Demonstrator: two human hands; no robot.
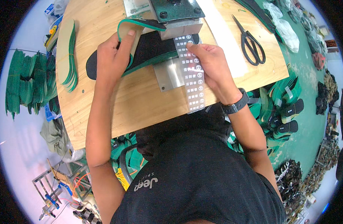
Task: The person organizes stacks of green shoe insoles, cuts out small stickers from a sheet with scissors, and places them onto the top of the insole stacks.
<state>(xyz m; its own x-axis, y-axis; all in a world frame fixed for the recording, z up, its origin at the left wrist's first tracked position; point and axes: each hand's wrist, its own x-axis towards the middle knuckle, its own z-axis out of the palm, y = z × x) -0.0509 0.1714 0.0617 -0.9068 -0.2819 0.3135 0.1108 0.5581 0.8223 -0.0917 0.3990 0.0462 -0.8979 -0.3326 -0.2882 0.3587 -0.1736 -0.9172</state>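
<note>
My left hand (113, 56) is closed on a bent insole (136, 43), its beige side toward my thumb and its green edge curling up at the top. Beneath it, a black insole with green layers (152, 46) lies across the front of a press-like metal machine (175, 9). Between thumb and fingers, my right hand (212, 61) pinches a clear strip of white-printed labels (194, 82), which hangs down past the table's near edge. The strip's upper end overlaps the black insole. A flat metal plate (169, 74) shows just left of the strip.
Black-handled scissors (250, 48) lie at the right of the wooden table (126, 112), beside a long white sheet (227, 41). A stack of beige-and-green insoles (69, 56) sits at the left. Green bundles (29, 78) stand beyond the left edge; more insoles (287, 108) lie below right.
</note>
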